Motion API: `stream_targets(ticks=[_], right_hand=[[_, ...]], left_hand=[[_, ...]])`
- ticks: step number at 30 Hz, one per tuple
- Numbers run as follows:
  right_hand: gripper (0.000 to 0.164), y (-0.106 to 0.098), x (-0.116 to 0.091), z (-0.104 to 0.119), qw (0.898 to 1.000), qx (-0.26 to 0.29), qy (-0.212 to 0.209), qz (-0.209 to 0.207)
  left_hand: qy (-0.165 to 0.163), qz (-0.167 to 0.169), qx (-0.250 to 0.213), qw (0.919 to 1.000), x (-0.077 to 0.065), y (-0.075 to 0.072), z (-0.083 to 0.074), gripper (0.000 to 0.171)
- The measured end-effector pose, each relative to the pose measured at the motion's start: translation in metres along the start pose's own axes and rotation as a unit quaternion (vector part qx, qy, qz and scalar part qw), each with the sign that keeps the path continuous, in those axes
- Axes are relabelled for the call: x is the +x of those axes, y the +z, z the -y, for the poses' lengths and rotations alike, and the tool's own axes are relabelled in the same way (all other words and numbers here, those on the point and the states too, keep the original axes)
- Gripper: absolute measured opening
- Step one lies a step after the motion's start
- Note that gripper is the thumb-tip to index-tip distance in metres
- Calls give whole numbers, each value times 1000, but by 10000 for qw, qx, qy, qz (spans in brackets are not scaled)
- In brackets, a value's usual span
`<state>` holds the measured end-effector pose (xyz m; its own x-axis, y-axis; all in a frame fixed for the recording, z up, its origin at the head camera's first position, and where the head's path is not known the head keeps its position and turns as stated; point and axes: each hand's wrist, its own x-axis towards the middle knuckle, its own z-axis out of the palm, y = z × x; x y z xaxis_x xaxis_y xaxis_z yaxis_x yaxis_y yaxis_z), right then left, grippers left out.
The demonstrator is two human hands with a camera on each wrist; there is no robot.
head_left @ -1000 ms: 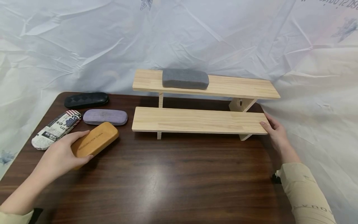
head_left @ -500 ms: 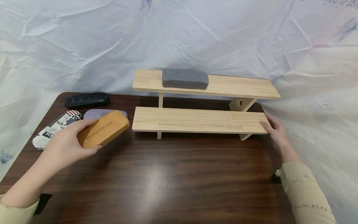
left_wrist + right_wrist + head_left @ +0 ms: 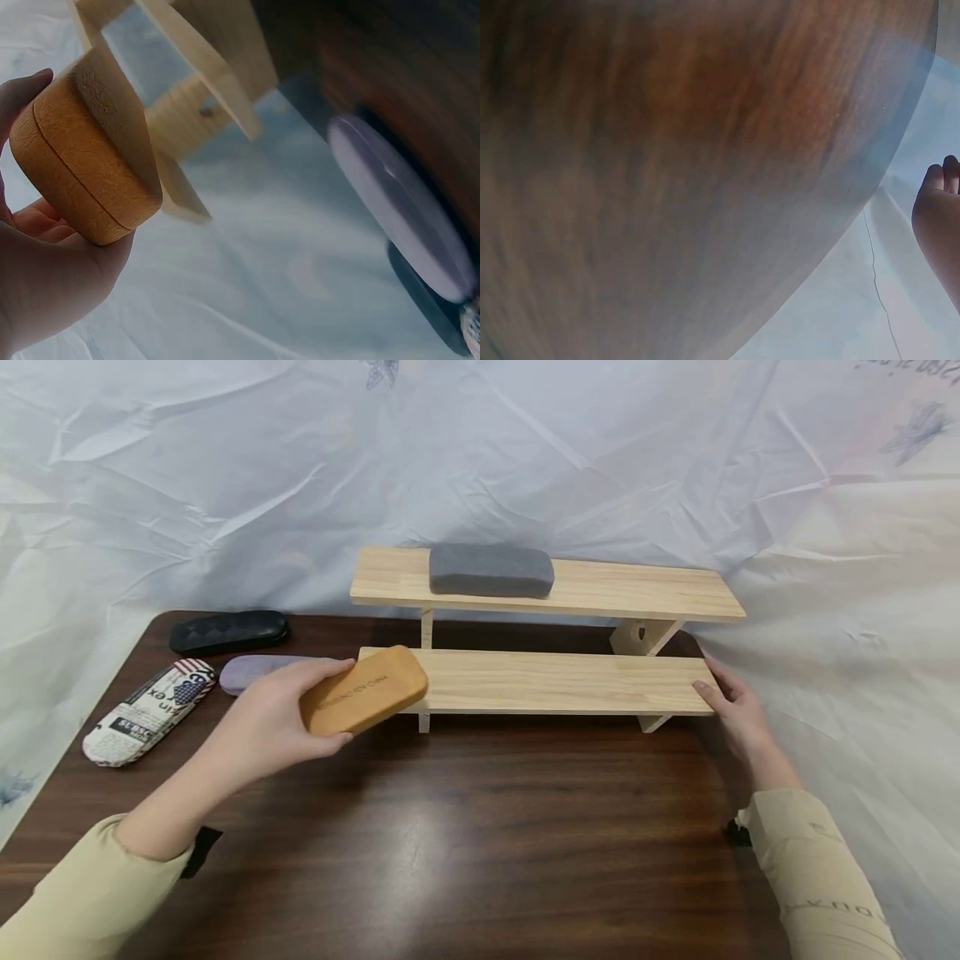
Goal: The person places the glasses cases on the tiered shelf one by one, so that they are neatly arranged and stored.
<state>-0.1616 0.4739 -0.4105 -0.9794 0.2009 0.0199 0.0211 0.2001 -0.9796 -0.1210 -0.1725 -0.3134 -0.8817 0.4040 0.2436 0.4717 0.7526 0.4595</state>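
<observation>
My left hand [image 3: 273, 718] grips a tan glasses case [image 3: 367, 692] with printed lettering, thumb along the near side and fingers over the far side. The case is held up off the table, slightly tilted, and in the head view it overlaps the left end of the two-tier wooden shelf [image 3: 540, 681]. In the left wrist view the seam on the end of the tan case [image 3: 82, 169] faces the camera. My right hand [image 3: 738, 714] holds the right end of the lower board, thumb on top. A grey glasses case [image 3: 491, 570] lies on the upper board.
On the dark wooden table [image 3: 480, 843], at the left, lie a black glasses case [image 3: 228, 632], a purple glasses case [image 3: 251, 670] partly hidden by my left hand, and a newspaper-print glasses case [image 3: 150, 712]. A white cloth [image 3: 225, 468] hangs behind the table.
My left hand has carried the tan glasses case right and upward, from beside the newspaper-print case to the shelf's left end. My right hand stays on the shelf.
</observation>
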Motion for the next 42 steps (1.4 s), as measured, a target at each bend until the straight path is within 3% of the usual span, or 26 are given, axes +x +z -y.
stream_targets(ticks=[7, 19, 26, 36, 42], right_hand=[[73, 1, -1, 0, 10000, -32, 20, 1], [73, 1, 3, 0, 10000, 51, 30, -16], [71, 2, 2, 1, 9999, 156, 11, -34], [71, 3, -2, 1, 10000, 61, -11, -46], [72, 4, -2, 2, 9997, 225, -48, -16]], left_hand=[[146, 453, -265, 9985, 28, 17, -24, 82], [768, 708, -658, 9923, 79, 42, -60, 83], [1198, 875, -673, 9866, 110, 50, -85, 82], [1505, 1356, -530, 9778, 157, 51, -126, 82], [1848, 1519, -504, 9697, 186, 54, -142, 80]])
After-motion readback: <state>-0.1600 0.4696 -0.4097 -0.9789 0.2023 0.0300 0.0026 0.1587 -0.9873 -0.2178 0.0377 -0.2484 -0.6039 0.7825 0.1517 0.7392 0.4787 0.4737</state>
